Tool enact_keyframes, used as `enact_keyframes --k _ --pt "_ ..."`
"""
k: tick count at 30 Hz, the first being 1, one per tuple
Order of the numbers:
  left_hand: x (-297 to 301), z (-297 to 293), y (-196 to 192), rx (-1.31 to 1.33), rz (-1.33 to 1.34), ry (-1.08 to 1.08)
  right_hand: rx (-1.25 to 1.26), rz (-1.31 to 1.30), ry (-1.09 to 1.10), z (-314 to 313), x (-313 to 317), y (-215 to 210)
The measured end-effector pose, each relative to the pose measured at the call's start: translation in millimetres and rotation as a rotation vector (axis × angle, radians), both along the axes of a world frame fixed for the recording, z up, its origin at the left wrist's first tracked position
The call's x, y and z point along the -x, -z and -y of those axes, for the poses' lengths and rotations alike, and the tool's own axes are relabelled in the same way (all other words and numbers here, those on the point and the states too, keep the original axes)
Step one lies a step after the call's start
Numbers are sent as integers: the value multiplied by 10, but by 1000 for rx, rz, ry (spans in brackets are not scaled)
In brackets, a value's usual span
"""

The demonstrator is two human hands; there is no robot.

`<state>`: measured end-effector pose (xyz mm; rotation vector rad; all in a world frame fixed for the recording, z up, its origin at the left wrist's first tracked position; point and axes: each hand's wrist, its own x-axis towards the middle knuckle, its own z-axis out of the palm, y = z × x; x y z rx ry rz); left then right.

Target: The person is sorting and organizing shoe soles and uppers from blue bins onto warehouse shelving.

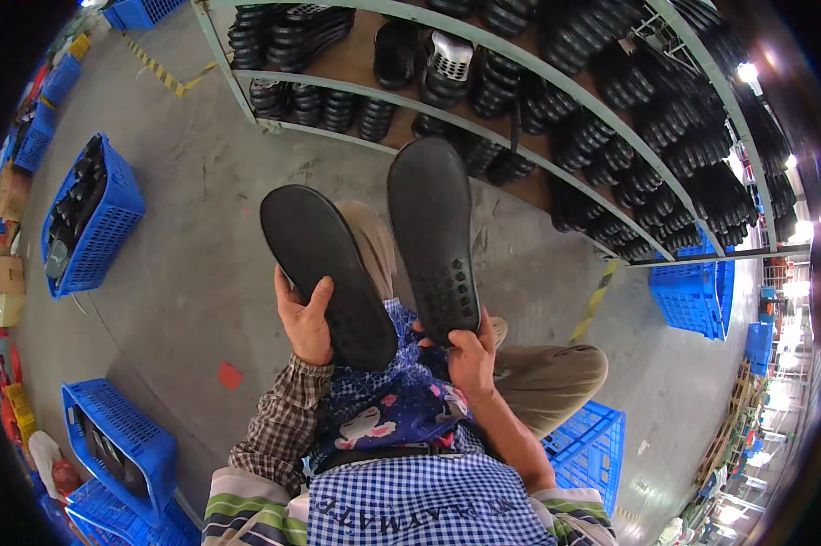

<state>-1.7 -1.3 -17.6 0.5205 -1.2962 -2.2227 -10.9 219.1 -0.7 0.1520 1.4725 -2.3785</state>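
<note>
In front of me are two black shoe soles, side by side over my lap. My left hand [305, 323] is closed on the side of the left shoe sole [318, 241], with the thumb on its smooth face and the fingers mostly hidden behind. This sole tilts, its toe end to the upper left. My right hand [473, 362] pinches the lower end of the right shoe sole [429, 205], thumb in front. Rows of small round hollows mark its lower part, and it stands nearly upright, reaching higher. A blue checked apron [420, 500] covers my lap below the hands.
Ahead stands a metal shelf rack [338, 80] with stacks of black soles. A blue crate [110, 227] of black pieces is at the left, another blue crate [119, 409] at the lower left. More blue crates [693, 296] stand right; one crate [592, 446] sits beside my leg.
</note>
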Motion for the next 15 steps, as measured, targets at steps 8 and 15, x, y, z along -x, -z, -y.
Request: enact_keyframes --k 8,15 --pt "-5 -22 -37 -52 -2 18 -146 -58 50 -88 -46 206" --pt "11 24 15 -49 -9 15 -112 -87 56 2 21 107"
